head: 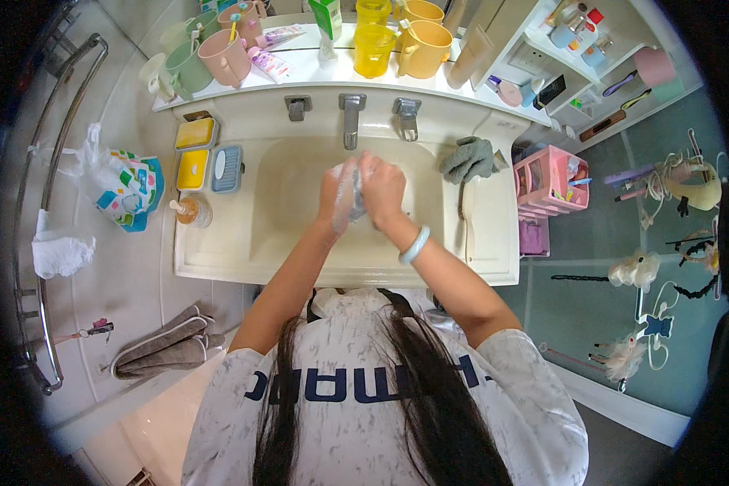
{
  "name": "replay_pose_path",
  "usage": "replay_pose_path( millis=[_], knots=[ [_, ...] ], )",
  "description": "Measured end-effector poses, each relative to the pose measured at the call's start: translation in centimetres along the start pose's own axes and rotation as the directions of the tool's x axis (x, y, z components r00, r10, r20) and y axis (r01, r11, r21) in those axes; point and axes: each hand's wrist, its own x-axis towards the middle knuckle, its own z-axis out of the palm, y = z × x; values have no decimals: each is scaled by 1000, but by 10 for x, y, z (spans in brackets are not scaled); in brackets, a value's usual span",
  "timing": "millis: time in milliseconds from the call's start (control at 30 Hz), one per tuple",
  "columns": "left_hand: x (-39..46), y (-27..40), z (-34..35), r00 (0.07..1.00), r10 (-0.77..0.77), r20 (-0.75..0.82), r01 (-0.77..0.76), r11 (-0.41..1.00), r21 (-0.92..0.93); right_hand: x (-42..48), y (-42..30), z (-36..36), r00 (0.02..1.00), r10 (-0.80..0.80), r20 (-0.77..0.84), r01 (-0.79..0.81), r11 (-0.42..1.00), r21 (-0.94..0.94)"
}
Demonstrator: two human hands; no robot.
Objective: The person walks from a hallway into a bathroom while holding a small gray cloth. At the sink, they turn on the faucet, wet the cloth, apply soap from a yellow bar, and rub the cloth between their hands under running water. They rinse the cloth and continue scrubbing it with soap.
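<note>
Over the basin of a cream sink (346, 261), just below the middle faucet (351, 121), my left hand (335, 197) and my right hand (384, 189) are pressed together around a wet, greyish cloth-like item (357, 193). White suds cover my left hand and wrist. The fingers of both hands are bent against the item, whose exact kind is hard to tell. A pale bangle (414, 245) circles my right wrist. Whether water runs from the faucet cannot be told.
Yellow soap boxes (192, 170), a blue soap dish (226, 169) and a pump bottle (193, 212) stand at the sink's left. A grey-green cloth (471, 159) and a long-handled brush (468, 219) lie at its right. Cups (425, 50) and tubes line the shelf behind.
</note>
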Motion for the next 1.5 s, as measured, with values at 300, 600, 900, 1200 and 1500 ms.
replay_pose_path(
  millis=[300, 600, 900, 1200, 1500],
  knots=[
    [-3, 2, -3, 979, 131, 153, -148, 984, 102, -2, -10, -1, 980, -179, -81, 186, 979, 78],
    [6, -7, -16, 966, -111, 232, 174, 946, -272, 28, 21, 1, 866, 244, 436, -470, 695, 544],
    [5, 11, -26, 982, 26, 186, -5, 994, -112, 22, 9, -40, 757, 58, 651, -653, 111, 749],
    [9, -14, -25, 913, 369, 174, -280, 877, -390, -6, -26, -28, 972, 2, 235, -174, 676, 716],
    [26, -15, -29, 899, 128, 419, 40, 928, -370, -12, -58, -28, 942, -335, -41, 336, 922, 195]
  ],
)
